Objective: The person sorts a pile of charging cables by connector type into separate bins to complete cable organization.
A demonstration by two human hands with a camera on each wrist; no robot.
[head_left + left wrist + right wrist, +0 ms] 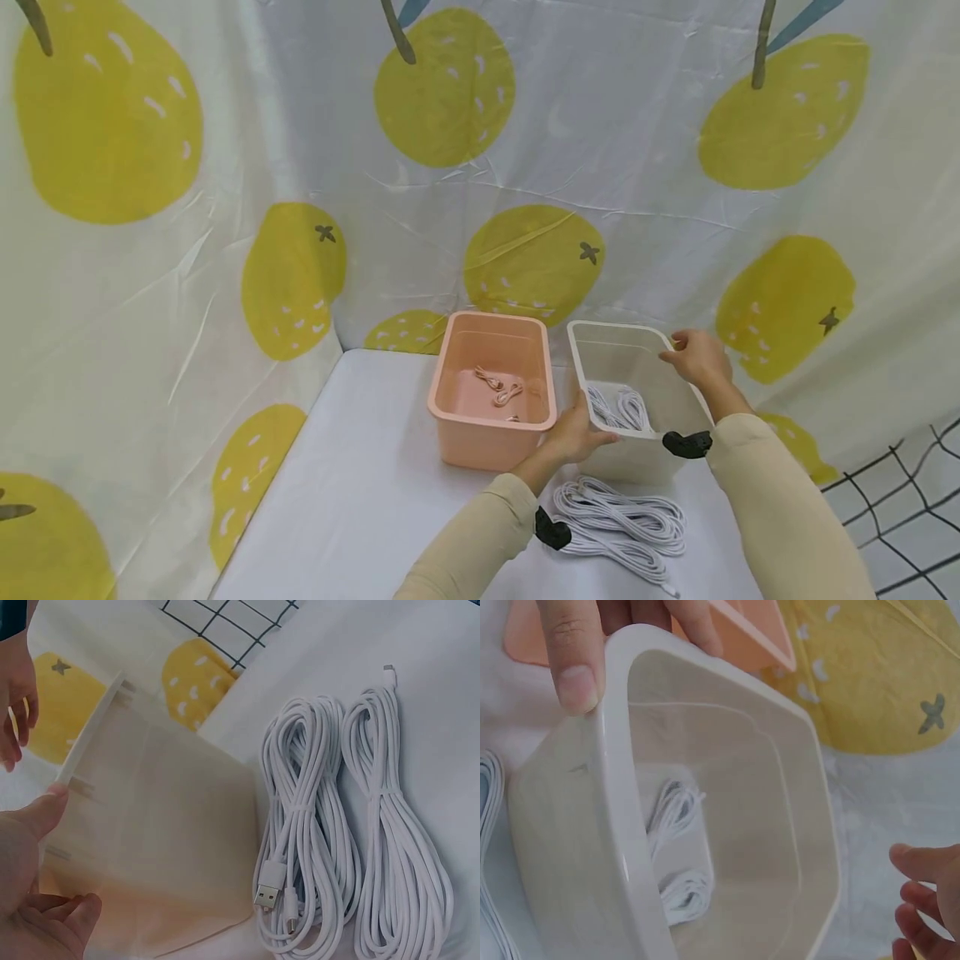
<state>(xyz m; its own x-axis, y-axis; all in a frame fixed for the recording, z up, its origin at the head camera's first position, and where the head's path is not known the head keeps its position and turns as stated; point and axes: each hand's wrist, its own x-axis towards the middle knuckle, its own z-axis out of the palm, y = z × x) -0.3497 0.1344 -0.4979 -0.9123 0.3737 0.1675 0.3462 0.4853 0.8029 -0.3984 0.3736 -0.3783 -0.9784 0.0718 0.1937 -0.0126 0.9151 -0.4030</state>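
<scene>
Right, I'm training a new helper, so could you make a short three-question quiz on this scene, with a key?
1. Multiple choice: whose rim does the left grip hold? A) the peach bin; B) the white bin; C) neither.
2. True or false: the right grip is holding nothing.
3. Fill in: outside the white bin, the white cable bundles lie on the ____.

Key: 1. B; 2. true, the right wrist view shows its fingers apart from the rim; 3. table.

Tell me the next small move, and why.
Probably move the empty right grip toward the coiled white cables in front of the off-white rectangular plastic bin: similar white bundles already lie inside, and the left grip holds the bin.
</scene>
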